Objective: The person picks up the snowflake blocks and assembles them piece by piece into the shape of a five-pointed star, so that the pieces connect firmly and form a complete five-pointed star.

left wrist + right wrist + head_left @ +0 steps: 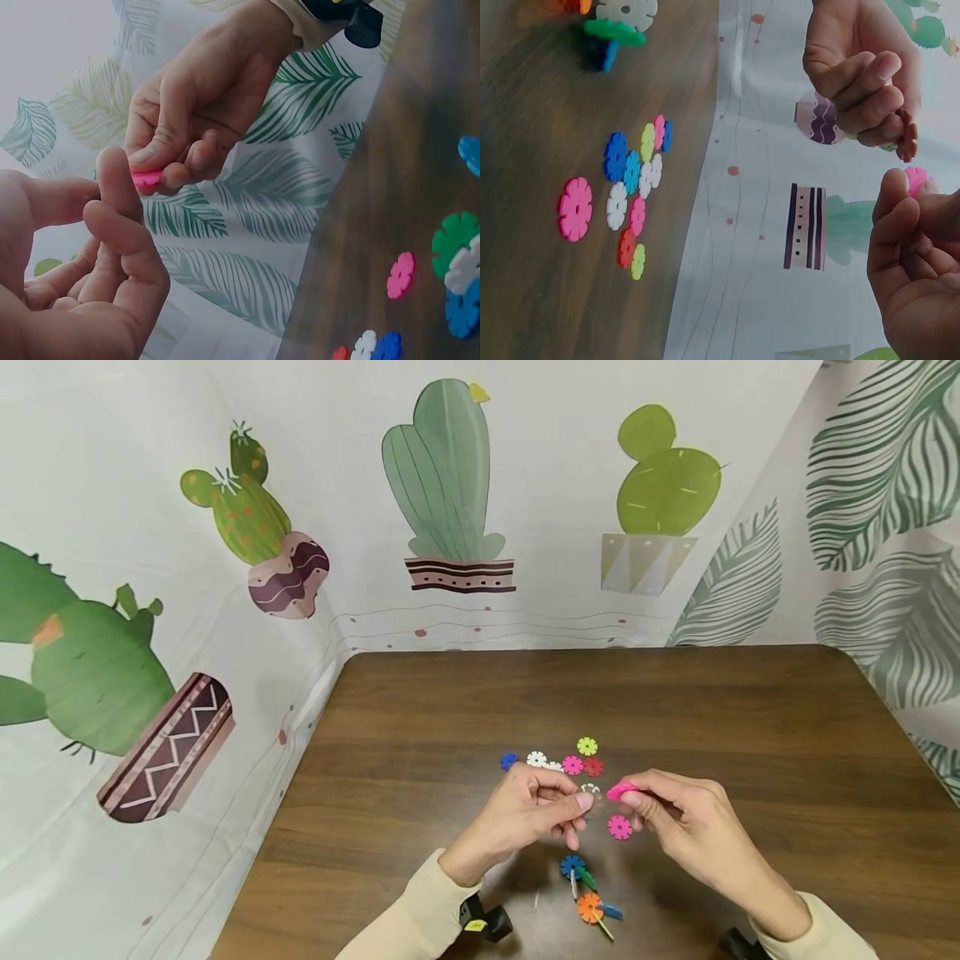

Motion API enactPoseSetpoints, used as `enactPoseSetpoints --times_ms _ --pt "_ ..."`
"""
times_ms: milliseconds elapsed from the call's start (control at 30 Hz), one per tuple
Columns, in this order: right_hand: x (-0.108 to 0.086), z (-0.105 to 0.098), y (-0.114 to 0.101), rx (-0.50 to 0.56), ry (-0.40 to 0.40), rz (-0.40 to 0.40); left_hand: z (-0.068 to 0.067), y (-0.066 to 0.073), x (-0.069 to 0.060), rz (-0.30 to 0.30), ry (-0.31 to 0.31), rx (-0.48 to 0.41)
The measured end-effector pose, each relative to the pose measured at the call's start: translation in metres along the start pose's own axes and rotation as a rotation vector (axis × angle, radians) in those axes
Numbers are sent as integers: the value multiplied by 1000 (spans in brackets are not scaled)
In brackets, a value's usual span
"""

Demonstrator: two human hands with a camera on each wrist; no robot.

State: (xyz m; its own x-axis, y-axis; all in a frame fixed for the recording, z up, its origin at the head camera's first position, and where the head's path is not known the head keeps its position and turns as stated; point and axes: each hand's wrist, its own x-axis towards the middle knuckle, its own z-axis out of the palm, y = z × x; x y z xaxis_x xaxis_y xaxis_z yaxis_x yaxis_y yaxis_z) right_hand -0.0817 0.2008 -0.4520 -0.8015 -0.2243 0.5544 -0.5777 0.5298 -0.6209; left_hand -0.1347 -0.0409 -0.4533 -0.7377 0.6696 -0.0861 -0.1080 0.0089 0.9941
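My left hand (528, 808) pinches a brownish-red notched flower disc (907, 136) between thumb and finger; the right wrist view shows it nearly edge-on. Opposite it, my right hand (686, 817) pinches a bright pink notched flower disc (619, 791). The two discs are held close together above the table, with a small gap between them in the right wrist view. On the tabletop near my right fingers lies another pink disc (619, 827). In the left wrist view, the fingers of the left hand (105, 277) hide its disc.
Loose discs lie beyond the hands, among them a blue (509, 762), a white (536, 760), a red (593, 767) and a yellow one (587, 746). Nearer the front, joined discs include a blue (572, 867) and an orange one (590, 908). A printed cloth (555, 610) hangs behind the table.
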Motion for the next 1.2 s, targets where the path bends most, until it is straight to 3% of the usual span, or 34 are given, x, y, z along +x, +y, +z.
enactPoseSetpoints --times_ms 567,667,833,967,1200 --pt "4 -1 -11 56 -8 -64 6 14 -3 17 -22 -14" --pt "4 -1 -10 65 -9 -109 6 14 -3 41 -30 -25" --pt "7 3 -5 89 38 -249 5 11 -3 93 -32 -44" --pt "10 7 0 88 74 -319 7 10 -3 69 -21 -72" --pt "9 11 3 79 75 -338 9 8 -3 14 -3 -99"
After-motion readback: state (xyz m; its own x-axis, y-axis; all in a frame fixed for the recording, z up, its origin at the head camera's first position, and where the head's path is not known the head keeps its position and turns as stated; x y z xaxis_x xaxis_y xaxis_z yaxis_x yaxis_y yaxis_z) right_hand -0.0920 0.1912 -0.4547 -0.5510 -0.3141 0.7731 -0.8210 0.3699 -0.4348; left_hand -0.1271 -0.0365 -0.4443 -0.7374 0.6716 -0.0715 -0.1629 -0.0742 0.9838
